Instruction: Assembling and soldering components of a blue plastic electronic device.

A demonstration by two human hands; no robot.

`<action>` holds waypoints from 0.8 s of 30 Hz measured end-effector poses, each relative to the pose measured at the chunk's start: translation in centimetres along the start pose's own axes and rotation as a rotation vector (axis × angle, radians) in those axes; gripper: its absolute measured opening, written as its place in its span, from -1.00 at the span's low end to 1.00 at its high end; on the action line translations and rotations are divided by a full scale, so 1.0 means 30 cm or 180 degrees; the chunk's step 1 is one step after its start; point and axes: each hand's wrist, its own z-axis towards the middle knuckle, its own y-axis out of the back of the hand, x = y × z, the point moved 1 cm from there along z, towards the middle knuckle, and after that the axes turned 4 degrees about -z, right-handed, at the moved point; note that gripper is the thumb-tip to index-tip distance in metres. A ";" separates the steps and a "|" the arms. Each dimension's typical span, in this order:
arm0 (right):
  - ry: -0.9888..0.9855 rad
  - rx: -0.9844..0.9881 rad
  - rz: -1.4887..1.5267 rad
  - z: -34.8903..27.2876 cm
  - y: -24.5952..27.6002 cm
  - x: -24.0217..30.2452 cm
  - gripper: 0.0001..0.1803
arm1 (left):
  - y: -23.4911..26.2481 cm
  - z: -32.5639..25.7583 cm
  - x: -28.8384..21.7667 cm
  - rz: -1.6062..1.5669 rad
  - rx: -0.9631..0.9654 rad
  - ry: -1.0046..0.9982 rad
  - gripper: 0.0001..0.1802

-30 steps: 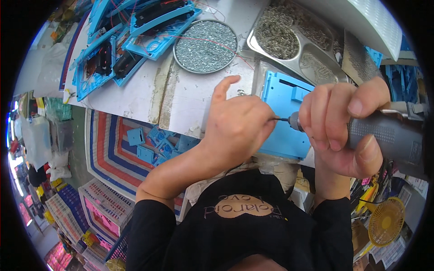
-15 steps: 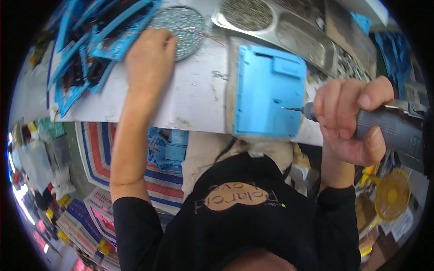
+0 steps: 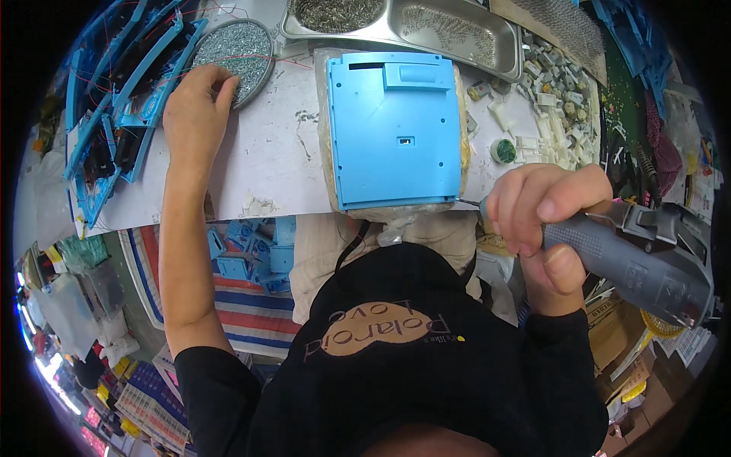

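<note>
My right hand [image 3: 544, 221] grips a dark grey electric screwdriver [image 3: 632, 259], held nearly level. Its thin bit points left, with the tip by the lower right corner of a blue plastic panel [image 3: 381, 167]; whether it touches, I cannot tell. The panel lies flat on a plastic-wrapped pad [image 3: 327, 152] in front of me. It has small holes and a raised block near its far edge. My left hand [image 3: 196, 110] reaches the near edge of a round dish of small silver screws [image 3: 244, 57]. Its fingers are bent together, and what they pinch, if anything, is too small to make out.
Blue frames [image 3: 129, 107] with red wires are stacked at the far left. Behind the panel stands a steel tray [image 3: 514, 57] with small metal parts. White and metal pieces [image 3: 560, 99] lie loose at the right, near a small green-topped roll [image 3: 503, 151]. Blue parts [image 3: 255, 251] sit below the table edge.
The screwdriver has moved from over the panel's right part to its lower right corner. My left hand stays at the screw dish. The whole view has shifted.
</note>
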 end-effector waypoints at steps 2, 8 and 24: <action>0.0052 0.0081 0.0045 0.000 0.004 -0.010 -0.60 | 0.007 -0.004 0.000 0.0036 -0.0098 0.0035 -0.77; 0.0226 0.0355 0.0266 -0.005 0.021 -0.033 -0.65 | 0.017 0.012 -0.022 0.0266 0.0039 0.0375 -0.74; 0.0513 0.0729 -0.0106 0.114 0.007 -0.011 -0.68 | -0.064 -0.130 -0.424 -0.1478 0.0496 -0.1410 -0.86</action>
